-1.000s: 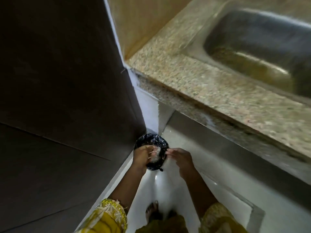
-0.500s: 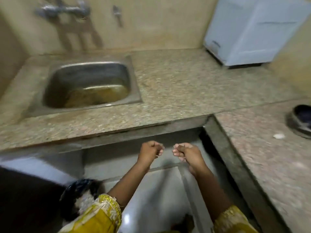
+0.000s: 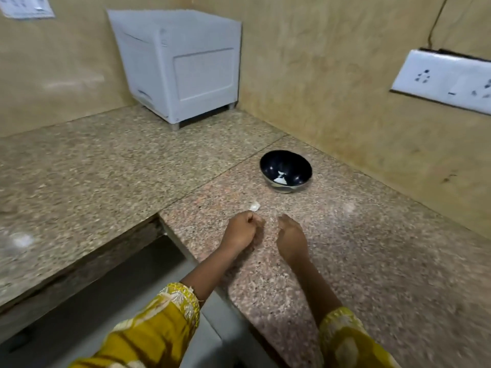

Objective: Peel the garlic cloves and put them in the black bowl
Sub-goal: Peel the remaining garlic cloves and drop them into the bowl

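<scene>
The black bowl (image 3: 295,166) stands on the pink granite counter (image 3: 358,248) near the right wall, with a small white piece (image 3: 280,179) lying in its bottom. A single pale garlic clove (image 3: 254,206) lies on the counter between the bowl and my hands. My left hand (image 3: 240,231) hovers just below the clove, fingers curled into a fist, and nothing shows inside it. My right hand (image 3: 291,239) is beside it to the right, fingers loosely bent downward and holding nothing that I can see. The two hands are a small gap apart.
A white box-shaped appliance (image 3: 180,67) sits in the back corner on the grey granite counter (image 3: 79,181). A white socket plate (image 3: 446,79) is on the right wall. Below left, the counter edge drops to a lower grey surface (image 3: 106,301).
The view has swung right, from a black bag on the floor, past the sink, to the counter with the bowl. Both hands have risen from the bag to above the counter.
</scene>
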